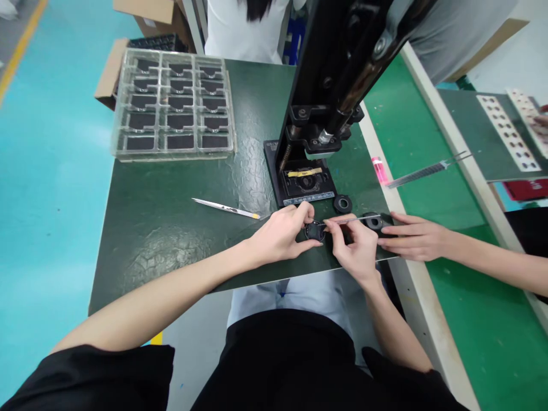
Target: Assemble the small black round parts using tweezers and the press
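Black part [314, 230] (round) in left grip [283, 233]; right grip [356, 249] clasps slim metallic tool [358, 218].

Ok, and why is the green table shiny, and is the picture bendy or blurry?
Head view: light bounces off the green table, making pale, wrinkly patches; the black press seems to lean, maybe from a wide lens; the small dark part by the left hand looks too soft for fine detail.
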`<state>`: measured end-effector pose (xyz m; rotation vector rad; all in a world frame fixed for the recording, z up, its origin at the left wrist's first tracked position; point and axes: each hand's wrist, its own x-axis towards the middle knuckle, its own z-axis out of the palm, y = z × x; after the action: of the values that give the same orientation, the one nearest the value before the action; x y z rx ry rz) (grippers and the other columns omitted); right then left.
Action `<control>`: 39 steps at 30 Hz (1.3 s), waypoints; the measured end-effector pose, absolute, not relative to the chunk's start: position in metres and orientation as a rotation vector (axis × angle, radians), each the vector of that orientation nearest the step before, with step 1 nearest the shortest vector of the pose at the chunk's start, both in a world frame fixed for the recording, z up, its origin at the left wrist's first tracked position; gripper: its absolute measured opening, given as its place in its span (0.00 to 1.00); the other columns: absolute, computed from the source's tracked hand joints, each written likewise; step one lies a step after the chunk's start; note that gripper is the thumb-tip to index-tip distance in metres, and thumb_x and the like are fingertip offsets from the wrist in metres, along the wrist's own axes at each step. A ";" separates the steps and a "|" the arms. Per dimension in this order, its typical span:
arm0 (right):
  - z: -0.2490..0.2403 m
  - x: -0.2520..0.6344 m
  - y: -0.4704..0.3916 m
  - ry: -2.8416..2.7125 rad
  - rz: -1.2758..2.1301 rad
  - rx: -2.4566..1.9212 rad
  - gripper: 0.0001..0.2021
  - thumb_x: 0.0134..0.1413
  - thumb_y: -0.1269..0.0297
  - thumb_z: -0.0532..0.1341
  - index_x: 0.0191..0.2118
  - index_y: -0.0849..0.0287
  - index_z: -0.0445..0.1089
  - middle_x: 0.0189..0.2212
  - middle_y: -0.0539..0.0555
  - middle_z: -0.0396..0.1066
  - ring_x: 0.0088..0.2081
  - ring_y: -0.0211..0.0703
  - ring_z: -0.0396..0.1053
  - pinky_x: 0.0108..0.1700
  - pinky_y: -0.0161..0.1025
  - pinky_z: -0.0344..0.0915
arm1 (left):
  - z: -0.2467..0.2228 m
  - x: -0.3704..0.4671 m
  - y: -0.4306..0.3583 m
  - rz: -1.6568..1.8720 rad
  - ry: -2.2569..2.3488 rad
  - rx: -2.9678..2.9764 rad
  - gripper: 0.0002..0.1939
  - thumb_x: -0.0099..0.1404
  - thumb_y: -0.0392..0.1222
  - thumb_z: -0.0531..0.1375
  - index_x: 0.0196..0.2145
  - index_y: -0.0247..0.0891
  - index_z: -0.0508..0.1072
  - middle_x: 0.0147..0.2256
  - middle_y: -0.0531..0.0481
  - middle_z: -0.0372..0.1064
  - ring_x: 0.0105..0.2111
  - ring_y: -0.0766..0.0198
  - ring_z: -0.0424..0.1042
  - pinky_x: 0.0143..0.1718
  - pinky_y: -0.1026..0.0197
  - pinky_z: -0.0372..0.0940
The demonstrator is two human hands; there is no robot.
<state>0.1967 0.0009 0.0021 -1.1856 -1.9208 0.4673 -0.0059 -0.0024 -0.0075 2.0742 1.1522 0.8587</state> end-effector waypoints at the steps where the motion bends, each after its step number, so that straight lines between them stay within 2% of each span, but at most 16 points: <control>1: 0.001 0.196 0.001 -1.920 0.436 -1.191 0.08 0.66 0.65 0.61 0.34 0.58 0.74 0.30 0.54 0.78 0.29 0.40 0.76 0.32 0.37 0.73 | -0.008 -0.006 -0.002 0.859 1.151 2.073 0.26 0.61 0.48 0.72 0.44 0.43 0.59 0.40 0.50 0.74 0.41 0.56 0.77 0.41 0.55 0.71; 13: 0.005 0.195 0.003 -2.095 0.243 -1.136 0.07 0.67 0.67 0.59 0.35 0.57 0.72 0.30 0.54 0.77 0.30 0.41 0.75 0.34 0.39 0.73 | -0.007 -0.005 -0.003 0.866 1.153 2.055 0.25 0.61 0.47 0.72 0.44 0.42 0.59 0.40 0.49 0.73 0.42 0.56 0.77 0.42 0.56 0.70; 25: 0.000 0.190 0.007 -2.173 0.210 -1.042 0.08 0.66 0.71 0.58 0.34 0.56 0.68 0.28 0.53 0.74 0.31 0.41 0.73 0.33 0.38 0.71 | -0.009 -0.005 -0.001 0.888 1.160 2.032 0.26 0.58 0.45 0.72 0.43 0.43 0.58 0.38 0.52 0.71 0.36 0.59 0.76 0.35 0.59 0.69; 30: 0.003 0.190 0.009 -1.995 0.411 -1.151 0.11 0.67 0.64 0.59 0.31 0.57 0.69 0.27 0.53 0.74 0.28 0.39 0.72 0.31 0.36 0.70 | -0.010 -0.004 -0.001 0.890 1.174 2.031 0.26 0.58 0.48 0.72 0.42 0.43 0.59 0.37 0.53 0.72 0.35 0.60 0.76 0.35 0.60 0.68; 34: 0.011 0.202 0.011 -1.460 0.430 -1.238 0.13 0.70 0.56 0.59 0.38 0.59 0.72 0.25 0.49 0.73 0.24 0.35 0.69 0.26 0.32 0.66 | -0.011 -0.004 -0.001 0.898 1.195 2.037 0.28 0.57 0.50 0.74 0.42 0.43 0.59 0.37 0.53 0.72 0.34 0.61 0.76 0.35 0.60 0.69; 39: 0.008 0.224 -0.003 -1.498 0.282 -1.201 0.10 0.71 0.61 0.57 0.44 0.59 0.74 0.35 0.54 0.79 0.32 0.39 0.76 0.35 0.37 0.74 | -0.010 -0.005 -0.003 0.896 1.184 2.046 0.28 0.58 0.51 0.73 0.44 0.42 0.61 0.38 0.52 0.74 0.36 0.61 0.77 0.37 0.60 0.71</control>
<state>0.2238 -0.0027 0.0081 -1.2006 -1.4984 0.2821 -0.0052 -0.0030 -0.0096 2.0460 1.1840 0.8958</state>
